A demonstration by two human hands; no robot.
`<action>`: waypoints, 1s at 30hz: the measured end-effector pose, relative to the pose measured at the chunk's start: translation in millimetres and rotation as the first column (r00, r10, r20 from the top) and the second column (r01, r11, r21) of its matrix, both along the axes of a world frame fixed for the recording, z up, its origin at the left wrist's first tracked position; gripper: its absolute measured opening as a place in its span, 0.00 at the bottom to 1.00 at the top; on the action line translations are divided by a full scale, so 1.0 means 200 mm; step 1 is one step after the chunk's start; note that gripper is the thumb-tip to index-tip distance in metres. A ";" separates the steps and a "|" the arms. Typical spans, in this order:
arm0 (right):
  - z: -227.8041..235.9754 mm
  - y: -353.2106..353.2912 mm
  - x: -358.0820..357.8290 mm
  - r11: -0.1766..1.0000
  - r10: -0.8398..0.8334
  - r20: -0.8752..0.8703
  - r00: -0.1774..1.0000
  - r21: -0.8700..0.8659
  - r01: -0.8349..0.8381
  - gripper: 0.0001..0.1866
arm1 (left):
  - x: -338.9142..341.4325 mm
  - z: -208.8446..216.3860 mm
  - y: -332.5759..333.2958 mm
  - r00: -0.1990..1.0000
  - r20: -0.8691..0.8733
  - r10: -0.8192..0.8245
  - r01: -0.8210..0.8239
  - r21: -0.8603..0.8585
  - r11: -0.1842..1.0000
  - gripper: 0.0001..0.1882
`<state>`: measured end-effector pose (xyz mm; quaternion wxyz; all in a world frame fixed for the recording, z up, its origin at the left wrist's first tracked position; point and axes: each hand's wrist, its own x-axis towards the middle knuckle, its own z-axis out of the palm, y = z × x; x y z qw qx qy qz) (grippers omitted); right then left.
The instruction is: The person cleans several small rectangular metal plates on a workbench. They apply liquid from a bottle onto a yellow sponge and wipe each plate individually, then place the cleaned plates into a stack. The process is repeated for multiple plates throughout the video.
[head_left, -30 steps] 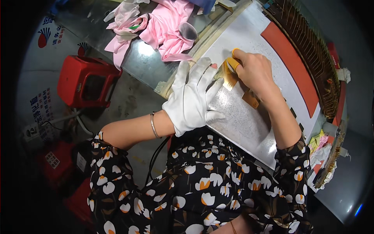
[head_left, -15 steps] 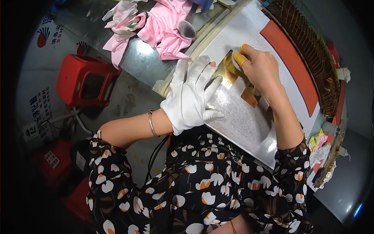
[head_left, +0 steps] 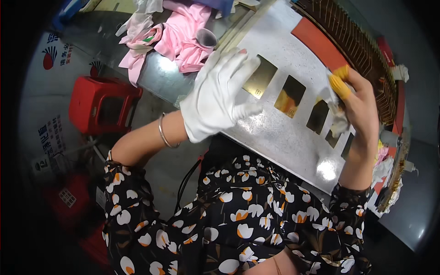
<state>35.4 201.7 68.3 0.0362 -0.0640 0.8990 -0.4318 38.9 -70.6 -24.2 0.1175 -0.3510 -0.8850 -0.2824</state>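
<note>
A row of several shiny gold-coloured metal plates lies across the pale work board (head_left: 293, 142). My left hand (head_left: 219, 97), in a white glove, is spread flat beside the first gold plate (head_left: 260, 79), its fingers near that plate's left edge. A second gold plate (head_left: 290, 97) lies next to it, then a darker-looking plate (head_left: 317, 117). My right hand (head_left: 363, 103) wears yellow finger cots on its fingertips. Its fingers are closed on a crumpled whitish wipe (head_left: 339, 123), somewhat blurred, above the plates at the right, partly hiding them.
An orange-red strip (head_left: 318, 43) runs along the board's far side, beside a brown rack with many thin slots (head_left: 350, 43). Pink cloths (head_left: 183, 34) lie on the glass-like table at the upper left. A red stool (head_left: 103, 104) stands on the floor at left.
My right hand has moved right and nearer, away from the first plates, uncovering the row. The whitish wipe now shows in its fingers. My left hand has shifted slightly left.
</note>
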 end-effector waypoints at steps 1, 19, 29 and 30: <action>0.03 0.09 0.09 0.996 0.068 -0.033 0.997 -0.061 -0.070 0.08 | -0.07 0.03 0.00 0.996 0.006 -0.094 0.093 0.045 0.995 0.33; -0.34 0.84 1.32 0.704 -0.500 0.347 0.793 -0.370 0.606 0.10 | -0.42 0.21 0.67 0.405 0.864 -0.298 0.423 0.112 0.899 0.40; -0.46 0.95 1.45 0.593 -0.574 0.342 0.744 -0.453 0.666 0.08 | -0.25 0.35 1.03 0.335 0.813 -0.477 0.630 0.184 0.755 0.36; -0.47 0.96 1.47 0.593 -0.561 0.353 0.749 -0.460 0.661 0.08 | -0.24 0.34 1.07 0.307 0.822 -0.479 0.625 0.205 0.753 0.36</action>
